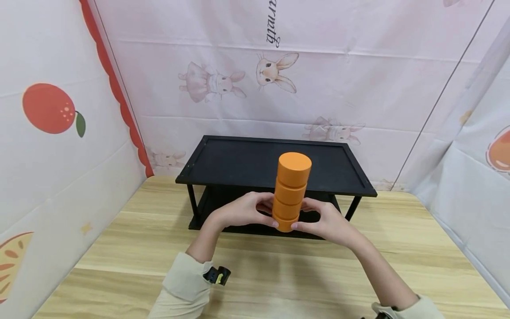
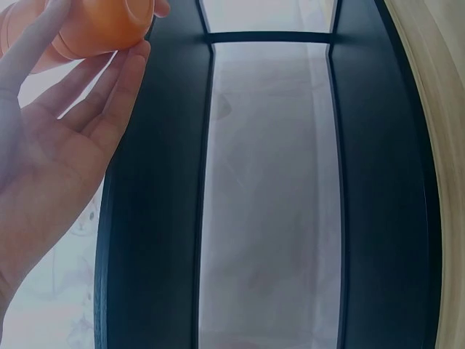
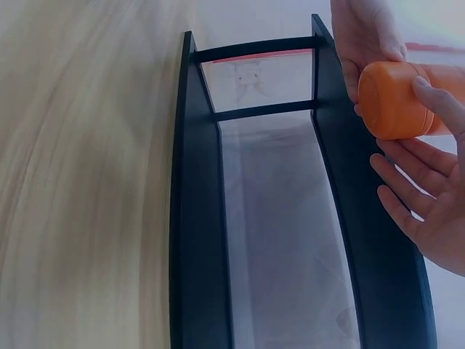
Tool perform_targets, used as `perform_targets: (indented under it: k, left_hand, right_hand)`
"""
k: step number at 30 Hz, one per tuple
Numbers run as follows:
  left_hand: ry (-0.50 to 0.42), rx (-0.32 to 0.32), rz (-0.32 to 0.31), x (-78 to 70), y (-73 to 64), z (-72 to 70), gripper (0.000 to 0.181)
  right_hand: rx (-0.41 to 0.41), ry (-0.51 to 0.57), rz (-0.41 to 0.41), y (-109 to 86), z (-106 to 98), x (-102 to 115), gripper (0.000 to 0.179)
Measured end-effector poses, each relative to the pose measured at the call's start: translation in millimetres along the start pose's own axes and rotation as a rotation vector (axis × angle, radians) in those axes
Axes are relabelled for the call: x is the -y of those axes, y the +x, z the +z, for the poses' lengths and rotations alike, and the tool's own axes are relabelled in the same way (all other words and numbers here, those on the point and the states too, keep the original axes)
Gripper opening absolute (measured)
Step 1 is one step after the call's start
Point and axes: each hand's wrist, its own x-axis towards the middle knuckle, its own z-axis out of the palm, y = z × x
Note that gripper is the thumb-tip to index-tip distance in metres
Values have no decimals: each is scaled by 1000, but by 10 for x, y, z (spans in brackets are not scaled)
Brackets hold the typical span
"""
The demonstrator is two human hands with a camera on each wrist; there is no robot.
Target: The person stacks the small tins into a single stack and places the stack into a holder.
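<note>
An upright orange cylinder (image 1: 289, 192), ringed by several grooves and slightly tilted, is held in the air before a black two-tier shelf (image 1: 243, 161). From the left, my left hand (image 1: 248, 210) grips its lower part with thumb in front and fingers behind. My right hand (image 1: 328, 223) pinches the same lower part from the other side, thumb tip near the bottom edge. In the right wrist view, the cylinder's smooth base (image 3: 389, 102) shows between both hands, with several right fingers (image 3: 407, 185) spread below it. The left wrist view cuts off part of the cylinder (image 2: 102, 25).
The shelf stands on a light wood-grain table (image 1: 255, 274), its lower tier (image 1: 271, 229) partly hidden behind the hands. Behind it hangs a pink cloth (image 1: 247, 102) with rabbit prints. White fruit-print sheets (image 1: 48, 173) close off the left and right sides.
</note>
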Motion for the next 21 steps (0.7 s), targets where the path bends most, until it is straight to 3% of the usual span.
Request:
perform_targets:
  k: [21]
  left_hand:
    - [-8,2,3,-38,10,-49,49]
  right_hand:
    - [28,11,19,53,-56,42,47]
